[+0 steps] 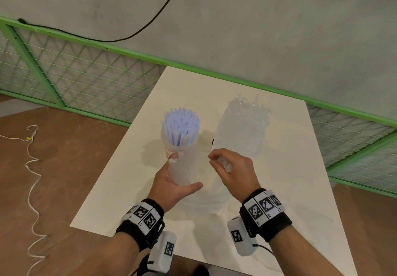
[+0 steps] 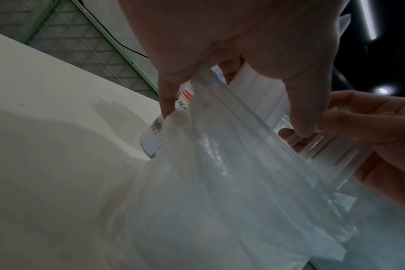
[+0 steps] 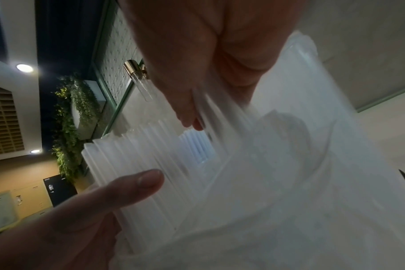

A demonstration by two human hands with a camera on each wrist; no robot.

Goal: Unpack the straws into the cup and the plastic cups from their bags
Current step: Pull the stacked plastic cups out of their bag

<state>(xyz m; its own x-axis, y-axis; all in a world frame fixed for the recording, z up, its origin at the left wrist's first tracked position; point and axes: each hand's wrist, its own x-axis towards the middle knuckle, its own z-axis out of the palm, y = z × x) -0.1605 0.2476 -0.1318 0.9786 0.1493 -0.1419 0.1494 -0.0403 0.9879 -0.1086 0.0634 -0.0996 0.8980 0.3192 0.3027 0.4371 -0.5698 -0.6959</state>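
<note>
Gripping a clear plastic bag (image 1: 184,174) from both sides, a person works over a white table (image 1: 279,189), the left hand (image 1: 171,181) curled around the bag's left side with its thumb stretched out toward the right hand (image 1: 232,168). The right hand, fingers bent, pinches a bunched piece of the same thin film just across from the left fingertips. The left wrist view shows the left fingers (image 2: 171,87) and thumb closed on folds of the bag (image 2: 220,173), with the right hand (image 2: 370,127) opposite and clear ribbed plastic between them. The right wrist view shows the right fingers (image 3: 190,113) closed on the film, and the left thumb (image 3: 136,184) pressed against a ribbed white stack inside the bag (image 3: 266,201); whether these are cups cannot be told for certain. Just beyond the left fingertips stands a cup (image 1: 174,146) with a printed label, upright on the table and packed with pale blue-white straws (image 1: 181,125). Beyond the right hand, and close beside the cup of straws, stands a tall clear bag of plastic cups (image 1: 242,125), its top gathered into a crumpled peak. Both wrists carry black bands (image 1: 139,226) with square black-and-white markers. Past the table run a green mesh fence (image 1: 86,78) and a black cable (image 1: 150,24) along a grey wall.
</note>
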